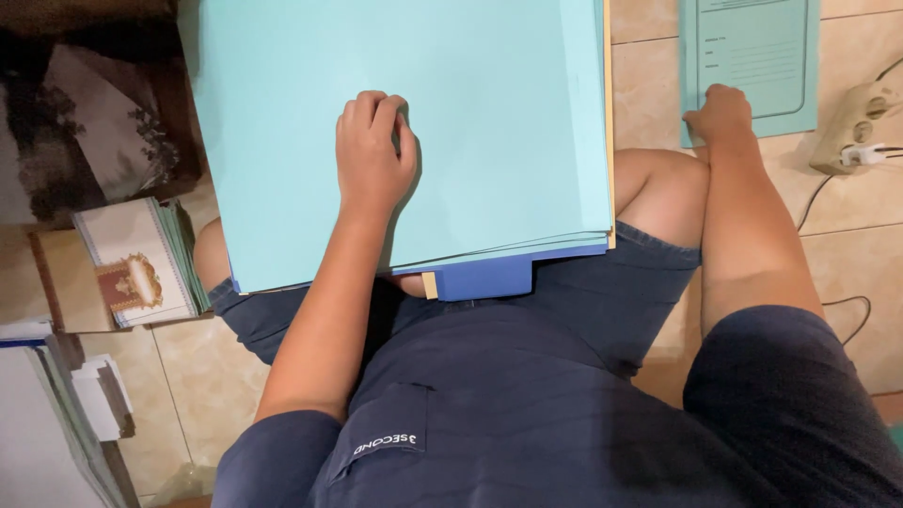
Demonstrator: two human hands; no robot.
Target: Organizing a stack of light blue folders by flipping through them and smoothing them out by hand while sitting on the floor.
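A stack of light teal paper folders (489, 122) lies across my lap, with a blue folder (484, 276) and a tan sheet sticking out beneath its near edge. My left hand (373, 150) rests knuckles-up on the top teal folder, fingers curled, pressing on it. My right hand (720, 115) reaches out to the floor on the right and touches the lower edge of a separate teal folder (752, 56) with printed lines, fingers closed against it.
A white power strip (858, 127) with a plug and cables lies on the tiled floor at the right. A pile of printed booklets (141, 261) sits at the left, with dark patterned fabric (85, 122) behind it and white papers (47, 414) at lower left.
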